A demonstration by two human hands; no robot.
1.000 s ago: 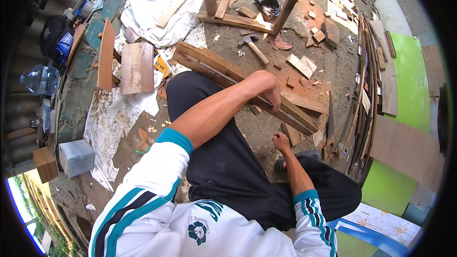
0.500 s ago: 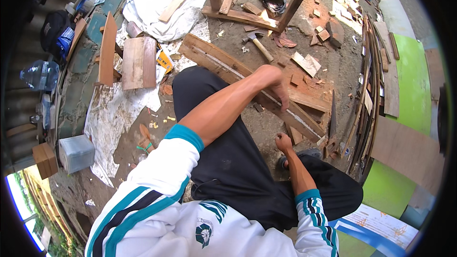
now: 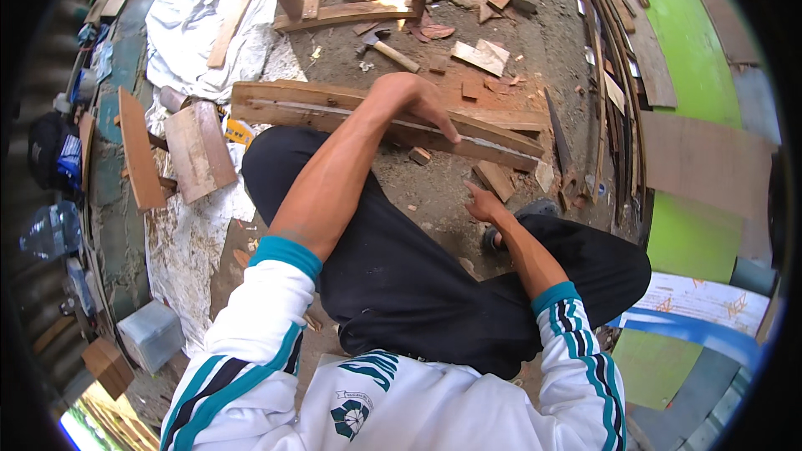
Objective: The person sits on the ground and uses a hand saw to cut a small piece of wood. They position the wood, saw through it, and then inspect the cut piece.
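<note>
My left hand (image 3: 418, 106) is bent down over a long wooden plank (image 3: 322, 113), its fingers closed round the plank's edge. A pale strip runs along the plank, which lies across in front of my knees. Part of the plank is hidden behind my hand and forearm. Nearer to me and to the right, my right hand (image 3: 482, 203) hovers by my shoe with its index finger stretched out. Nothing shows in it. Just beyond the plank, a claw hammer (image 3: 393, 54) with a wooden handle rests on the ground. A handsaw (image 3: 561, 144) lies right of the plank's end.
A wooden frame with legs (image 3: 347, 15) stands at the far side. Several long thin strips of wood (image 3: 603, 58) and green panels (image 3: 692, 50) line the right. Left are a white sheet (image 3: 188, 25), board pieces (image 3: 200, 150) and a clear plastic box (image 3: 150, 336). Wood scraps (image 3: 482, 57) litter the ground.
The view has turned, so the plank looks more level and the scene sits further left and up. My left hand stays on the plank. My right index finger has stretched out from a loose fist.
</note>
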